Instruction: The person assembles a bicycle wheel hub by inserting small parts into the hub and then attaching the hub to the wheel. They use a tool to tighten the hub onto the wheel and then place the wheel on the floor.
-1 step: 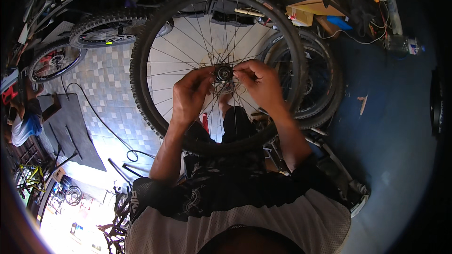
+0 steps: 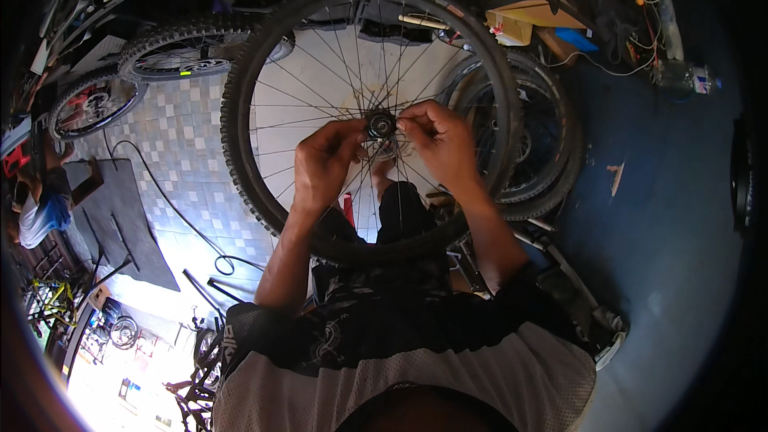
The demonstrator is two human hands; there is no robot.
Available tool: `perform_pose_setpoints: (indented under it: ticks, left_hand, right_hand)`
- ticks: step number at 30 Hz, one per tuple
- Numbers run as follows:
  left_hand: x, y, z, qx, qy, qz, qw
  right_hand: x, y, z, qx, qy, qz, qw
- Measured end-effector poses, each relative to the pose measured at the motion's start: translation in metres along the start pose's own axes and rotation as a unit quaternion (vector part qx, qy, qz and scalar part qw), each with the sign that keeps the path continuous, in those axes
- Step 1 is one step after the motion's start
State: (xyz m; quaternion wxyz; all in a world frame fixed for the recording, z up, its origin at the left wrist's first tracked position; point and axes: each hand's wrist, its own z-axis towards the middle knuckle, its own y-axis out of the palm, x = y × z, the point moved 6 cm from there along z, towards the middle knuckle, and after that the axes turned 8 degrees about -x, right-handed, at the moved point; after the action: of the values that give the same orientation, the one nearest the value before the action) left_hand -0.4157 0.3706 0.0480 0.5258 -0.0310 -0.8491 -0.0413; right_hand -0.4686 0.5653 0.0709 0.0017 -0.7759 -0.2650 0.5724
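Note:
A bicycle wheel (image 2: 232, 144) with a black knobby tyre lies before me, its spokes running in to a dark hub (image 2: 381, 125). My left hand (image 2: 324, 160) comes in from the left, with thumb and fingertips closed on the hub's left edge. Opposite it, my right hand (image 2: 442, 144) pinches the right edge between thumb and index finger. Anything small within either pinch is too hidden to make out. Below the hub, a brake disc shows partly behind the spokes.
More wheels (image 2: 552, 112) lean together just right of mine. Mountain bike tyres (image 2: 180, 52) stand at the far left. A black cable (image 2: 172, 200) snakes over the tiled floor. Another person (image 2: 44, 212) is at the left edge. A plastic bottle (image 2: 680, 78) lies far right.

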Motion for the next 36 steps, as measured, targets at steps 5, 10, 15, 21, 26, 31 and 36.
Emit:
perform_pose_setpoints:
  ticks: [5,10,15,21,26,31,36]
  left_hand:
    - [-0.027,0.01,0.001,0.017,-0.042,-0.05,0.998]
    - [-0.042,0.014,-0.011,0.051,-0.033,-0.118,0.991]
    - [-0.042,0.017,-0.011,0.033,0.022,-0.061,0.997]
    - [-0.041,0.012,-0.009,0.017,0.007,0.006,1.0]
    - [-0.031,0.012,-0.001,-0.019,0.017,0.045,0.999]
    - [-0.025,0.013,0.006,-0.096,0.031,0.11,0.989]
    - [-0.023,0.017,0.019,-0.168,0.076,0.128,0.974]
  right_hand:
    - [0.037,0.02,-0.001,-0.008,0.145,0.277,0.95]
    - [0.053,0.045,-0.017,0.016,0.163,0.447,0.879]
    - [0.063,0.062,-0.035,0.0,0.191,0.465,0.865]
    - [0.049,0.051,-0.027,-0.088,0.109,0.208,0.968]
    - [0.01,0.017,-0.006,-0.09,-0.004,0.045,0.995]
    - [-0.041,0.013,-0.007,-0.11,-0.25,-0.22,0.937]
    - [-0.028,0.018,0.002,-0.167,-0.259,-0.384,0.87]
